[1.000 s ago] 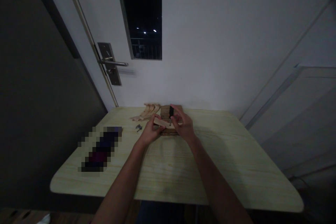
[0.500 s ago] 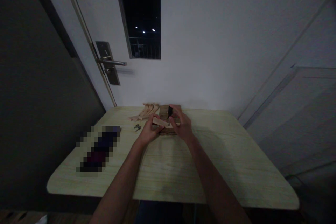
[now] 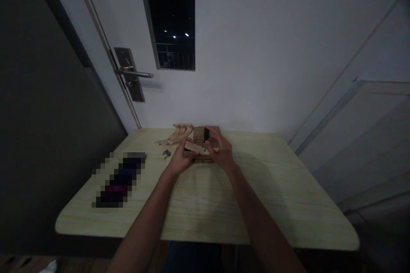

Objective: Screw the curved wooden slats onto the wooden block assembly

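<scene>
My left hand [image 3: 179, 161] is closed around one end of a pale flat wooden piece [image 3: 193, 147], thumb on its near side. In my right hand [image 3: 224, 152] is a small black-handled tool [image 3: 206, 134], pinched upright between the fingers. Its lower end points down at the wooden piece; whether it is a screwdriver I cannot make out for sure. Beneath and behind both hands sits a brown block or stack [image 3: 199, 133], partly covered by them. Several pale curved wooden pieces [image 3: 181, 132] lie to the left of it. Small dark metal bits [image 3: 166, 153] rest near my left hand.
A blurred-out dark item [image 3: 120, 181] lies on the left of the light wooden table [image 3: 288, 209]. Behind the table's far edge stands a white door [image 3: 243, 59] with a metal handle [image 3: 136, 74] and a narrow dark window [image 3: 174, 17].
The whole view has shifted slightly. My hands keep their hold on the wooden piece and the black-handled tool, and the tool's handle appears slightly turned.
</scene>
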A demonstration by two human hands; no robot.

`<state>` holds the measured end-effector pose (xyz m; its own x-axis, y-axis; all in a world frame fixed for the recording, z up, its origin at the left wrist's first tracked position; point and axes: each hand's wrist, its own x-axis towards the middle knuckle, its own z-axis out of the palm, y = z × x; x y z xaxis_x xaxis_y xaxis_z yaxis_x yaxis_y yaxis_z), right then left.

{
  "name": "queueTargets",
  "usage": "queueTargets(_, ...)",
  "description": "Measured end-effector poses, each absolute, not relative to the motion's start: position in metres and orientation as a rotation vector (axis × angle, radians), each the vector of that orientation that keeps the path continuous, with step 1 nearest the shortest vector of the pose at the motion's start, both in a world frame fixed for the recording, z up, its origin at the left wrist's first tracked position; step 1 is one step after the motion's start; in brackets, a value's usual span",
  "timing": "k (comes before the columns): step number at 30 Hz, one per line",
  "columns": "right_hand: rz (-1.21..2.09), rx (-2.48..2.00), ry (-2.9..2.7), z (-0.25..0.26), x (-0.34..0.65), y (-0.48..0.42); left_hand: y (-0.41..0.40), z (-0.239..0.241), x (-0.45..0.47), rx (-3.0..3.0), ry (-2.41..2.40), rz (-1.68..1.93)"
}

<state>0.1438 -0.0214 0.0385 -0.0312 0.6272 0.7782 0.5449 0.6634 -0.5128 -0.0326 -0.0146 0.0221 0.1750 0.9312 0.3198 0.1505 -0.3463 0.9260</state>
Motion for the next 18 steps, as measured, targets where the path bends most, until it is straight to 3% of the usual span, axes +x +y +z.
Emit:
queueTargets(5, 0.198, -1.026, -1.649, 0.0375, 0.1434, -0.0204, -0.0165, 0.0263, -0.032, 1.661, 1.036, 1.225)
queueTargets(18, 0.116, -0.984, -1.676, 0.0397, 0.1424, -0.0246, -0.0117, 0.0186, -0.0324, 1.68, 1.016, 1.254)
